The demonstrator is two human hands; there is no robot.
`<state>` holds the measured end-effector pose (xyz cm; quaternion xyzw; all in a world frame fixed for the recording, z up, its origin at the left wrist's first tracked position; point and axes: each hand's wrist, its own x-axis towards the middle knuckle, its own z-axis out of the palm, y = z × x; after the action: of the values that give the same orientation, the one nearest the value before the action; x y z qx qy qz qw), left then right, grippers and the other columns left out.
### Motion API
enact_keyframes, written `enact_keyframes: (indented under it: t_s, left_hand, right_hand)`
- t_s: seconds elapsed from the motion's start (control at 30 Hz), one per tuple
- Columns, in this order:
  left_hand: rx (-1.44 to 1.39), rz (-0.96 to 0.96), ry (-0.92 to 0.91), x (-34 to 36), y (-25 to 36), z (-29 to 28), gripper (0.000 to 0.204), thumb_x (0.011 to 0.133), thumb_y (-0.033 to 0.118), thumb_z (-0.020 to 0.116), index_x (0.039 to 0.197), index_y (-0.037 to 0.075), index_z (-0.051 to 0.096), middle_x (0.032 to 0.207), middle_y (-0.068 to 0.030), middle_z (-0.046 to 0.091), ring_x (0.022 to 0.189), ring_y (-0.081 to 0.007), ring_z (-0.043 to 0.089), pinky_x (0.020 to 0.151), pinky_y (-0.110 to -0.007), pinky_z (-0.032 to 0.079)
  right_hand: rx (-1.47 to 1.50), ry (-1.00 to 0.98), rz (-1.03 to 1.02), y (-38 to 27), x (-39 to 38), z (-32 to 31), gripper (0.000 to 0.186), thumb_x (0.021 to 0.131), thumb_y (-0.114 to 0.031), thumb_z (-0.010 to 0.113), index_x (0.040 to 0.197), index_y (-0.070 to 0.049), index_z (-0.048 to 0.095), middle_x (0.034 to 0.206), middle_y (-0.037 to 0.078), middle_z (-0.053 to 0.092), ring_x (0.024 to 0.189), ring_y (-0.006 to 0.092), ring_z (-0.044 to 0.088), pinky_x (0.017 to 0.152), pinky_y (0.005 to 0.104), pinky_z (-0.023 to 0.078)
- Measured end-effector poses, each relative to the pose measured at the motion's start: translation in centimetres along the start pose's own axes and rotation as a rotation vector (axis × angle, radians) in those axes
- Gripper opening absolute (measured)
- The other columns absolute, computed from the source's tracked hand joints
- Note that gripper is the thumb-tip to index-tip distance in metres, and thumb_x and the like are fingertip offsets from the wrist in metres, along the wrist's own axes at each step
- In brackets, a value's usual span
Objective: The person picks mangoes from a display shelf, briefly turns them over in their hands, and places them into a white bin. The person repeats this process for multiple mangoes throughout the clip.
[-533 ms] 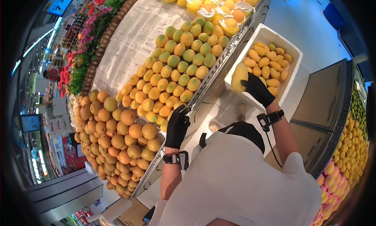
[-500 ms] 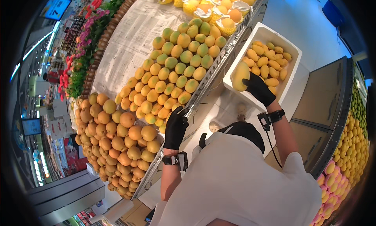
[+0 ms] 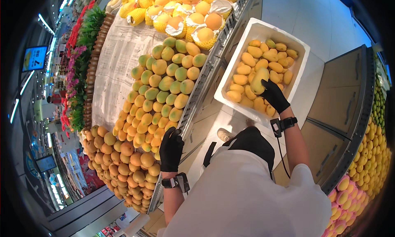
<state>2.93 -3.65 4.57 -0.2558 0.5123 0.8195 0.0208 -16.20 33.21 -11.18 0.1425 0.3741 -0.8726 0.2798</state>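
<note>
Holding one big yellow mango (image 3: 259, 81) in the black-gloved right hand (image 3: 275, 96), over the smaller yellow mangoes (image 3: 242, 69) in the white foam box (image 3: 279, 36). Gripping from the near right side only, with fingers closed on the lower flank and the far end left free, probably because of a bulky shape, too wide for a full wrap. Cannot tell touching or apart between big mango and pile below. Note black-gloved left hand (image 3: 170, 150) well apart from the box, out by the edge of the bench (image 3: 203, 72), near the brown round fruit (image 3: 138, 158) and the lowest green-yellow mangoes (image 3: 166, 83). Showing fingers there loosely bent, partly spread, with no fruit visible in them; maybe idle or steadying, cannot tell about contact. Note foam box just beside the bench, on the right-arm side, likely for short reach; high walls likely there to stop rolling. On the bench, see green-yellow mangoes in close rows, side by side, probably for mutual support on the slope. Beyond them, see pale paper sheets (image 3: 115, 68) spread flat, likely as padding or liner. At the far end, see fruit in yellow foam nets (image 3: 204, 33), presumably wrapped against bruising.
</note>
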Motion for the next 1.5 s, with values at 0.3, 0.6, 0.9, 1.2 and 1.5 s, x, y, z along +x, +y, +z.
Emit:
enact_keyframes:
  t_s: [0.3,0.6,0.9,1.2,1.5]
  left_hand:
    - [-0.011,-0.038,0.041,2.1,-2.1,2.5,0.029,0.092,0.008,0.045,0.120,0.001,0.048,0.107,-0.0122,0.055,0.081,-0.0161,0.048,0.068,-0.025,0.042]
    - [-0.092,-0.116,0.123,3.2,-2.5,6.1,0.028,0.094,0.013,0.043,0.118,0.002,0.049,0.104,-0.0096,0.055,0.080,-0.0142,0.047,0.069,-0.023,0.042]
    - [0.059,-0.110,0.213,3.6,-3.5,6.4,0.029,0.093,0.012,0.043,0.119,0.001,0.047,0.103,-0.0096,0.053,0.076,-0.0139,0.046,0.067,-0.024,0.041]
    - [-0.097,-0.174,0.242,4.4,-4.3,5.6,0.027,0.094,0.020,0.046,0.113,0.003,0.054,0.103,-0.0102,0.059,0.084,-0.0151,0.055,0.072,-0.025,0.044]
    - [-0.245,-0.232,0.277,4.8,-4.8,5.7,0.027,0.094,0.017,0.043,0.117,0.003,0.049,0.103,-0.0108,0.055,0.078,-0.0136,0.050,0.070,-0.024,0.043]
  right_hand:
    - [-0.116,0.128,0.035,-2.0,2.8,-5.3,0.046,0.085,-0.031,0.065,0.120,-0.004,0.051,0.106,0.006,0.060,0.093,0.0171,0.061,0.077,0.0305,0.053]
    - [-0.407,0.373,-0.048,-5.0,10.3,-9.2,0.043,0.078,-0.034,0.072,0.107,-0.005,0.059,0.092,0.002,0.062,0.080,0.0129,0.061,0.066,0.0261,0.050]
    - [-1.369,0.497,-0.489,-7.7,22.3,-11.9,0.058,0.058,-0.035,0.078,0.100,-0.002,0.057,0.098,0.021,0.063,0.096,0.0349,0.060,0.081,0.0405,0.049]
    - [-1.756,0.608,-0.076,-9.3,29.2,-10.6,0.045,0.073,-0.032,0.067,0.107,-0.006,0.055,0.108,0.019,0.060,0.102,0.0353,0.058,0.087,0.0423,0.048]
    - [-1.899,0.596,-0.077,-7.3,33.5,-13.3,0.034,0.078,-0.026,0.061,0.106,-0.009,0.055,0.104,0.016,0.061,0.097,0.0333,0.061,0.081,0.0437,0.050]
